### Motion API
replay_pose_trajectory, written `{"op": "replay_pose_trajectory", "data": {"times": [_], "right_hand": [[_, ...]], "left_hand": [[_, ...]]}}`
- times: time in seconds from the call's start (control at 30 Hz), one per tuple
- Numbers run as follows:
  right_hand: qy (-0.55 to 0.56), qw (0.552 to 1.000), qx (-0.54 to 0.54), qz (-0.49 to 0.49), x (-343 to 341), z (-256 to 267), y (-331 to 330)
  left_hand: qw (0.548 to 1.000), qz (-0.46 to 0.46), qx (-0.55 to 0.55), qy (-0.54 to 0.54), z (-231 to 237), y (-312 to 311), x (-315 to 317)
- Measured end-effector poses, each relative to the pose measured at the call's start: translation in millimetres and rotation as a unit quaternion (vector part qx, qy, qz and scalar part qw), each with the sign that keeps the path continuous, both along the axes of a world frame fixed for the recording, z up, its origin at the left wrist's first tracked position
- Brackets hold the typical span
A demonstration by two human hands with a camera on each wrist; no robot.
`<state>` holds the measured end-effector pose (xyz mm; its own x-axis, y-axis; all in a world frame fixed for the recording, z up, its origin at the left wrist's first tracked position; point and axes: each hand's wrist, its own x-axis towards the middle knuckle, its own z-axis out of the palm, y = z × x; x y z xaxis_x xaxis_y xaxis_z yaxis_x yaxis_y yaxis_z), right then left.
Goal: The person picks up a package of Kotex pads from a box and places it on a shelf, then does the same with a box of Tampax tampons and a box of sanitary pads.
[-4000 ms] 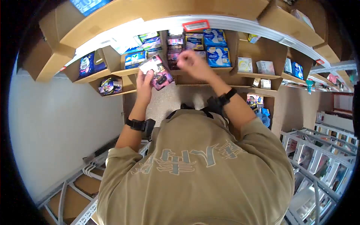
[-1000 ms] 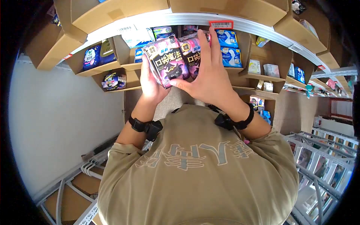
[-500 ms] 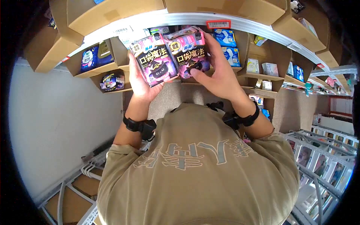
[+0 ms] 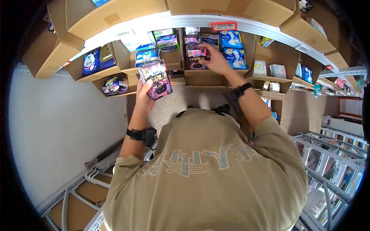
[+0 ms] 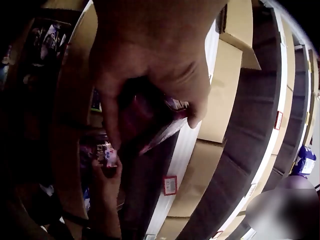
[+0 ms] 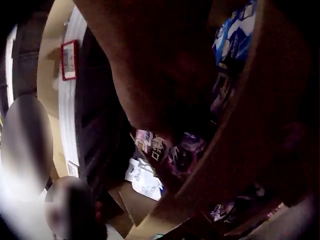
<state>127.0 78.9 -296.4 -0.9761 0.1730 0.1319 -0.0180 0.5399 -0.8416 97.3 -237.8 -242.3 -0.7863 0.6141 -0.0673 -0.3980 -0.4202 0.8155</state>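
My left hand (image 4: pixel 144 94) holds a pink and black pack of sanitary pads (image 4: pixel 160 82) in front of the shelf, its thumb across the front. In the left wrist view this pack (image 5: pixel 150 117) is dark between thumb and fingers. My right hand (image 4: pixel 217 61) reaches into a cardboard bin and grips a matching pack (image 4: pixel 196 61) at the bin's front, fingers over its top edge and thumb low on its face. In the right wrist view the hand is dark and partly hides this pack (image 6: pixel 182 157).
Blue sanitary pad packs (image 4: pixel 234 57) stand to the right in the same bin. Left of its divider are green-purple packs (image 4: pixel 167 40) and a blue-white pack (image 4: pixel 147 57). A red-framed shelf label (image 4: pixel 224 25) hangs above. Cardboard bins (image 4: pixel 227 13) overhang from the upper shelf.
The two packs, held side by side half a second ago, are now apart. The right hand has moved its pack into the bin; the left hand's pack is slightly lower.
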Motion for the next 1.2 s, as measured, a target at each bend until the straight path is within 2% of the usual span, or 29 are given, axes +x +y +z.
{"op": "replay_pose_trajectory", "data": {"times": [0.07, 0.1, 0.13, 0.2, 0.27, 0.33, 0.37, 0.5, 0.57, 0.6, 0.67, 0.7, 0.73, 0.8, 0.83, 0.87, 0.93, 1.0, 1.07, 1.1, 1.17, 1.2], "right_hand": [[-0.024, 0.996, 0.066, 0.061, -8, -7, -7], [-0.002, 0.992, 0.118, 0.051, -12, -13, -10], [-0.003, 0.992, 0.118, 0.052, -16, -17, -10], [-0.011, 0.994, 0.108, 0.008, -27, -25, -7], [-0.051, 0.995, 0.088, -0.005, -43, -29, 3], [-0.005, 0.990, 0.141, -0.020, -53, -24, 8], [-0.012, 0.986, 0.167, -0.011, -58, -23, 8], [-0.058, 0.979, 0.196, -0.027, -57, -13, 0], [0.053, 0.977, 0.193, -0.078, -47, -18, 2], [0.054, 0.977, 0.193, -0.080, -37, -13, 1], [0.134, 0.987, 0.032, -0.088, -11, 7, -6], [0.068, 0.991, -0.110, -0.026, 3, 11, -9], [0.066, 0.991, -0.111, -0.027, 16, 21, -17], [-0.050, 0.978, -0.186, 0.072, 33, 39, -26], [-0.025, 0.981, -0.185, 0.056, 32, 26, -22], [-0.024, 0.981, -0.184, 0.051, 31, 15, -12], [-0.042, 0.975, -0.218, -0.024, 29, 0, 14], [-0.016, 0.967, -0.253, -0.021, 32, -14, 35], [-0.079, 0.981, -0.176, -0.033, 33, -15, 42], [-0.130, 0.973, -0.190, -0.026, 32, -2, 35], [-0.123, 0.978, -0.162, -0.035, 24, 1, 30], [-0.121, 0.983, -0.135, -0.041, 21, 1, 28]], "left_hand": [[0.999, 0.007, -0.002, 0.035, 4, 3, 4], [0.999, 0.005, -0.012, 0.046, 2, 1, 3], [0.999, 0.006, -0.011, 0.045, 0, -2, 3], [0.997, 0.026, 0.066, -0.005, -3, -6, 3], [0.997, 0.039, 0.072, -0.004, -6, -10, 3], [0.997, 0.059, 0.040, -0.031, -9, -16, 4], [0.995, 0.087, 0.029, -0.038, -21, -17, 0], [0.996, 0.077, -0.034, -0.029, -23, -5, -8], [0.990, 0.079, -0.119, 0.010, -24, 10, -13], [0.985, 0.076, -0.152, 0.036, -28, 17, -16], [0.980, 0.066, -0.177, 0.068, -36, 36, -22], [0.972, 0.051, -0.210, 0.088, -28, 47, -22], [0.963, 0.035, -0.244, 0.106, -22, 59, -20], [0.974, 0.013, -0.184, 0.133, -40, 88, -24], [0.966, -0.007, -0.212, 0.149, -44, 100, -26], [0.933, -0.009, -0.265, 0.243, -47, 110, -29], [0.815, -0.099, -0.459, 0.338, -10, 121, -35], [0.798, -0.109, -0.464, 0.369, -16, 127, -42], [0.779, -0.118, -0.468, 0.401, -24, 135, -49], [0.761, -0.137, -0.470, 0.426, -28, 139, -52], [0.714, -0.166, -0.484, 0.478, -26, 147, -53], [0.713, -0.167, -0.484, 0.479, -26, 148, -53]]}}
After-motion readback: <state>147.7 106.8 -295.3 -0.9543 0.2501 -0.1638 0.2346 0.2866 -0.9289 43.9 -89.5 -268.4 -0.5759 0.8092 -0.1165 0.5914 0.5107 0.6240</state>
